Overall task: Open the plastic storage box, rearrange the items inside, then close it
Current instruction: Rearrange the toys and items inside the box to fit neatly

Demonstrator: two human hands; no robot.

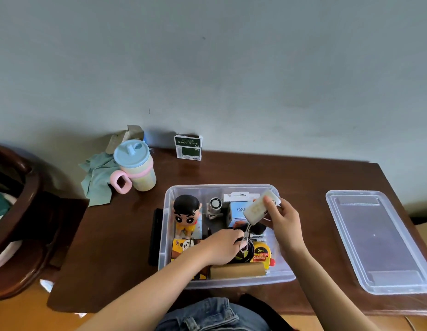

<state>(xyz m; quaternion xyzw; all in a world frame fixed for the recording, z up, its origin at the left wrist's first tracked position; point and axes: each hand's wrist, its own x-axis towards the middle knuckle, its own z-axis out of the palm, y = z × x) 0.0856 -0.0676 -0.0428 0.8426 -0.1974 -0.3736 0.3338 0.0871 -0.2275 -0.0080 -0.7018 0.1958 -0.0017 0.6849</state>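
My right hand (282, 217) grips a white power bank (256, 209), lifted over the open storage box (168, 235). My left hand (223, 247) reaches inside, fingers curled on black cables (249, 253). Lid (377, 242) lies apart, right, on the table (112, 235).

Home, likely bedroom or living room. Dark wooden tabletop (303, 177) against plain painted wall (231, 68). Lidded cup (136, 166) with pink handle, crumpled cloth (98, 180), cartoon figurine (186, 215) among household odds in box (169, 194). Carved wooden chair (21, 211) at left.
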